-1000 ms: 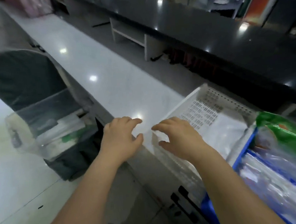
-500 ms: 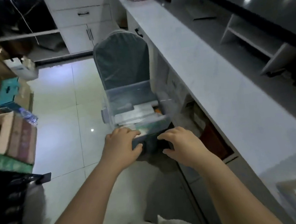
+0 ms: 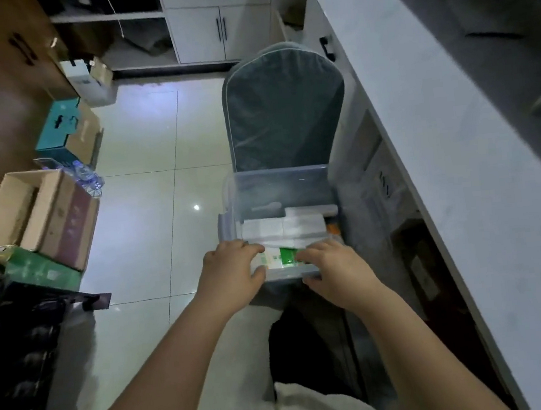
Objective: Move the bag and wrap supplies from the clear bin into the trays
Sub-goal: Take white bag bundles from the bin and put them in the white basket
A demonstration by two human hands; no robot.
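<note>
A clear bin (image 3: 280, 183) stands on the seat of a grey-green chair (image 3: 286, 109) beside the counter. Inside lie white wrapped packs (image 3: 284, 226) and, against the near wall, a green-and-white pack (image 3: 279, 258). My left hand (image 3: 233, 272) grips the left end of that pack, fingers over its top and thumb underneath. At the pack's right end my right hand (image 3: 334, 270) holds it the same way. The pack sits low at the bin's near edge. No tray is in view.
The long white counter (image 3: 457, 151) runs along the right, with drawers under it. Cardboard boxes (image 3: 46, 215), a teal box (image 3: 64, 126) and black bags (image 3: 21, 358) crowd the left. White cabinets (image 3: 209, 21) stand at the far end, across the tiled floor (image 3: 148, 197).
The view has swung from the counter with the trays round to the chair. Both hands have reached into the clear bin and closed on the green-and-white pack.
</note>
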